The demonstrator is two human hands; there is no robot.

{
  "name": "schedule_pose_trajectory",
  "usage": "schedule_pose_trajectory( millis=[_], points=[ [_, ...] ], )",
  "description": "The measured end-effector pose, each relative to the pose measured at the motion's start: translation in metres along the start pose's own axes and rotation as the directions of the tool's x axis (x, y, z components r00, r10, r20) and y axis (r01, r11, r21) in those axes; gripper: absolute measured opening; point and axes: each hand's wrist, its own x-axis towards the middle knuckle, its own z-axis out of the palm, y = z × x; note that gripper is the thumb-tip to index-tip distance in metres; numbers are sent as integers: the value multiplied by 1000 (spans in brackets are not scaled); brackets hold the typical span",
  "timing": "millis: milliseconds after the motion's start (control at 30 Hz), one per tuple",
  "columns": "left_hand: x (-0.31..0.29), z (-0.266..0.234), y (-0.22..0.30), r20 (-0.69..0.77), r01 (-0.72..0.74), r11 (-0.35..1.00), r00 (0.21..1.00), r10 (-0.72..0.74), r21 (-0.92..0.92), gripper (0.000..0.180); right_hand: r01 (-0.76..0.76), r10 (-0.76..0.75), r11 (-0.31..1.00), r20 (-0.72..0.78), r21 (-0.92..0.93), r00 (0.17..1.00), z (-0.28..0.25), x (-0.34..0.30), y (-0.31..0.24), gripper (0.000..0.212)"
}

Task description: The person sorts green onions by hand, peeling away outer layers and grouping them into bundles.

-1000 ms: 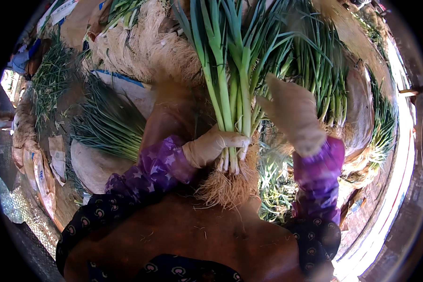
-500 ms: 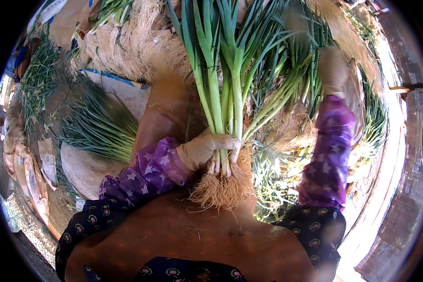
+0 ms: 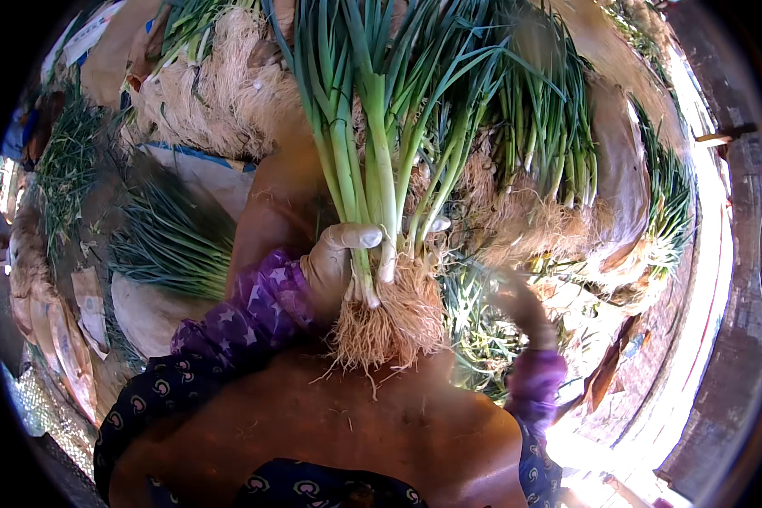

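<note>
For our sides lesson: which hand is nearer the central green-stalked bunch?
Left. The left hand grips the bunch above its roots; the right hand is apart, rightward.

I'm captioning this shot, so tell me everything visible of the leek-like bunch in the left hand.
The bunch has several fresh-looking plants, held roughly upright in front of the body. Long dark-green leaves spread upward, some cut off by the picture's edge. Smooth pale-green stalks whiten toward their bases, ending in tangled, fibrous tan roots. The left hand grips it low: the thumb crosses in front, and fingers show at its right side.
</note>
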Motion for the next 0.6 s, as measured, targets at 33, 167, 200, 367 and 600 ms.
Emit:
schedule_pose_trajectory(
  millis=[33, 167, 200, 367, 600],
  points=[
    [-3, 22, 11, 27, 18, 998, 1000, -17, -53, 35, -73, 71, 997, 76, 14, 995, 33, -8, 9, 36],
    [-5, 39, 6, 29, -14, 998, 999, 16, -58, 40, -140, 102, 732, 96, 667, 990, 64, 25, -46, 39],
    [-4, 36, 3, 15, -17, 1000, 1000, 17, -19, 39, -161, 101, 546, 126, 822, 987, 61, 38, -70, 38],
    [-1, 20, -10, -93, -28, 985, 995, 44, 169, 33, 23, -106, 670, 65, 742, 992, 55, 76, -138, 17],
    [-4, 19, -6, -110, 47, 978, 994, -25, 203, 27, -299, 12, 73, 299, 951, 954, 52, 70, -136, 24]
  ],
)
